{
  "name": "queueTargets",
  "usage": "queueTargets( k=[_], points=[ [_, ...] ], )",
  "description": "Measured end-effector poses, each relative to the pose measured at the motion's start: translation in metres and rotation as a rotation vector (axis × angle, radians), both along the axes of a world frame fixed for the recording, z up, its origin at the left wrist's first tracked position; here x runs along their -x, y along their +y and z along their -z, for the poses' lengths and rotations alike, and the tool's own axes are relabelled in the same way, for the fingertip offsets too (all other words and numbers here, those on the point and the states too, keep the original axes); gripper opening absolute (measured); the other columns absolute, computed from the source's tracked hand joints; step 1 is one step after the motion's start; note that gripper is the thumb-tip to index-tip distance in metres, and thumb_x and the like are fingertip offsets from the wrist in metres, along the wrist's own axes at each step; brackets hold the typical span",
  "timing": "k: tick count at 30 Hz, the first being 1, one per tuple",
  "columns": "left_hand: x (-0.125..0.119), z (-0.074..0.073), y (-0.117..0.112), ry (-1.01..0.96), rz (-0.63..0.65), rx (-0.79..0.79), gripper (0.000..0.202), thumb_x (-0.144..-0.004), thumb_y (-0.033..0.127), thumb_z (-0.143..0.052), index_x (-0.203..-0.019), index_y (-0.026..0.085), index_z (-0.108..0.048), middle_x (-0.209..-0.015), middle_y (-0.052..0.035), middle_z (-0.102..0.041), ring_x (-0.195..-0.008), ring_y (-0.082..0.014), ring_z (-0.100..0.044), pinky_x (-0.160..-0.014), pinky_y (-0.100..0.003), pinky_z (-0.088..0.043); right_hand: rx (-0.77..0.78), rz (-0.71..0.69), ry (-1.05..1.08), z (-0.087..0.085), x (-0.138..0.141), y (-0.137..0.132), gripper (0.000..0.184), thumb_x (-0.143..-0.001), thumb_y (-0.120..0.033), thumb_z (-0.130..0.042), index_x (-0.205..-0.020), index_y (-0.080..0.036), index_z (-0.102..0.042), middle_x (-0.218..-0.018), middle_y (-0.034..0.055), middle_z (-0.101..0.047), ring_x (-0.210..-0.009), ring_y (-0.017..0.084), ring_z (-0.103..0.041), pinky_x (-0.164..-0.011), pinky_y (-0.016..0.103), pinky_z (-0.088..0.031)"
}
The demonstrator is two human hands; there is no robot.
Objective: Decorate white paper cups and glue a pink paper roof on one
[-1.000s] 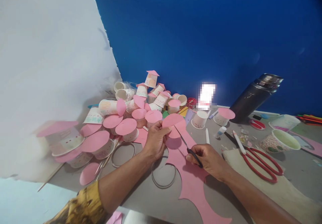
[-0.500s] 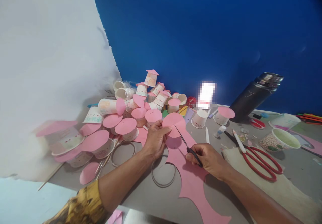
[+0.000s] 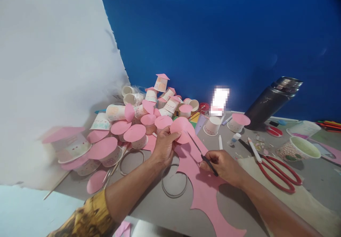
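Left hand closed in a pinch, thumb on top, on the near-left edge of a pink paper disc, held at mid-scene above a pink sheet with scalloped edges; right hand curled round the handles of black-handled scissors, blades pointing far and left, tips at the disc's right part; whether they bite into the paper, cannot tell; grey wire ring on the table, near the left wrist, just left of the sheet; paper cups with pink tops heaped to the left and far left, some upside down, some on their sides; to the right, red-handled scissors lie partly over a pale cloth; dark flask leans at far right, before the blue wall.
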State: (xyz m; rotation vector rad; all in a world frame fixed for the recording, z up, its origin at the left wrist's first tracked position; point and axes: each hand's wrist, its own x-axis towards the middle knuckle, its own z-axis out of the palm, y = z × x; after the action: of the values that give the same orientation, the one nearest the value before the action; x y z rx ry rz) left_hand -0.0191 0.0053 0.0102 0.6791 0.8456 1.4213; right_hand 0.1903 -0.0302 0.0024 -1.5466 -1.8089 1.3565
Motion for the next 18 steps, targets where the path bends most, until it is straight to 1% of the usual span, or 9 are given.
queueTargets(
  k=[2, 4, 6, 8, 11, 12, 15, 18],
  points=[
    [0.002, 0.001, 0.001, 0.013, -0.015, 0.011, 0.03, -0.06, 0.022, -0.087, -0.085, 0.014, -0.072, -0.076, -0.0012, -0.069, -0.065, -0.0115, -0.059, -0.058, -0.024, -0.046, -0.104, 0.05, -0.119, 0.002, -0.004, 0.004, 0.047, -0.075, -0.063, -0.075, -0.062, -0.02, -0.059, -0.058, -0.0015, -0.054, -0.057, 0.013, -0.039, -0.055, 0.028, -0.029],
    [0.003, 0.001, 0.001, 0.023, -0.01, 0.006, 0.03, -0.061, 0.023, -0.087, -0.085, 0.014, -0.072, -0.074, -0.0003, -0.067, -0.061, -0.0098, -0.055, -0.053, -0.022, -0.042, -0.228, 0.107, -0.24, 0.004, -0.007, 0.007, 0.046, -0.075, -0.06, -0.076, -0.058, -0.021, -0.057, -0.057, -0.0012, -0.053, -0.058, 0.013, -0.037, -0.055, 0.028, -0.027],
    [0.003, 0.0, 0.0, 0.027, 0.007, -0.004, 0.029, -0.061, 0.024, -0.087, -0.083, 0.014, -0.071, -0.072, 0.0006, -0.064, -0.059, -0.009, -0.052, -0.051, -0.022, -0.041, -0.297, 0.143, -0.302, 0.003, -0.008, 0.008, 0.047, -0.074, -0.059, -0.077, -0.056, -0.022, -0.053, -0.056, -0.0008, -0.051, -0.058, 0.014, -0.036, -0.056, 0.029, -0.027],
    [0.003, 0.0, 0.0, 0.033, 0.015, 0.0, 0.029, -0.061, 0.024, -0.087, -0.083, 0.014, -0.071, -0.071, 0.0012, -0.063, -0.058, -0.0087, -0.051, -0.051, -0.022, -0.04, -0.252, 0.134, -0.236, 0.001, -0.007, 0.007, 0.048, -0.075, -0.06, -0.076, -0.057, -0.022, -0.052, -0.057, -0.001, -0.051, -0.058, 0.014, -0.037, -0.056, 0.028, -0.028],
    [0.003, 0.0, 0.001, 0.053, -0.023, 0.013, 0.03, -0.058, 0.023, -0.086, -0.082, 0.015, -0.07, -0.073, 0.0009, -0.064, -0.06, -0.0096, -0.053, -0.051, -0.023, -0.041, -0.091, 0.053, -0.015, -0.006, -0.007, 0.002, 0.049, -0.076, -0.063, -0.074, -0.063, -0.021, -0.054, -0.06, -0.0023, -0.052, -0.057, 0.012, -0.04, -0.055, 0.027, -0.031],
    [0.003, 0.0, 0.001, 0.066, -0.042, 0.013, 0.029, -0.058, 0.023, -0.085, -0.081, 0.015, -0.069, -0.073, 0.0007, -0.065, -0.061, -0.0101, -0.053, -0.052, -0.023, -0.042, -0.061, 0.037, 0.038, -0.008, -0.006, 0.0, 0.049, -0.075, -0.064, -0.075, -0.064, -0.021, -0.054, -0.061, -0.0028, -0.052, -0.057, 0.012, -0.04, -0.055, 0.027, -0.032],
    [0.003, 0.001, 0.002, 0.109, -0.091, 0.006, 0.028, -0.058, 0.023, -0.084, -0.08, 0.016, -0.068, -0.074, 0.0005, -0.065, -0.063, -0.0111, -0.055, -0.054, -0.024, -0.042, -0.031, 0.024, 0.099, -0.011, -0.007, -0.002, 0.054, -0.073, -0.067, -0.078, -0.064, -0.021, -0.052, -0.06, -0.0036, -0.05, -0.057, 0.011, -0.041, -0.055, 0.026, -0.033],
    [0.003, 0.002, 0.002, 0.119, -0.086, -0.002, 0.027, -0.059, 0.024, -0.083, -0.081, 0.016, -0.069, -0.074, 0.0006, -0.065, -0.065, -0.0121, -0.057, -0.055, -0.024, -0.043, 0.04, -0.047, 0.117, -0.009, -0.007, -0.002, 0.053, -0.074, -0.066, -0.079, -0.066, -0.02, -0.053, -0.06, -0.0032, -0.052, -0.057, 0.012, -0.044, -0.054, 0.026, -0.034]
  ],
)
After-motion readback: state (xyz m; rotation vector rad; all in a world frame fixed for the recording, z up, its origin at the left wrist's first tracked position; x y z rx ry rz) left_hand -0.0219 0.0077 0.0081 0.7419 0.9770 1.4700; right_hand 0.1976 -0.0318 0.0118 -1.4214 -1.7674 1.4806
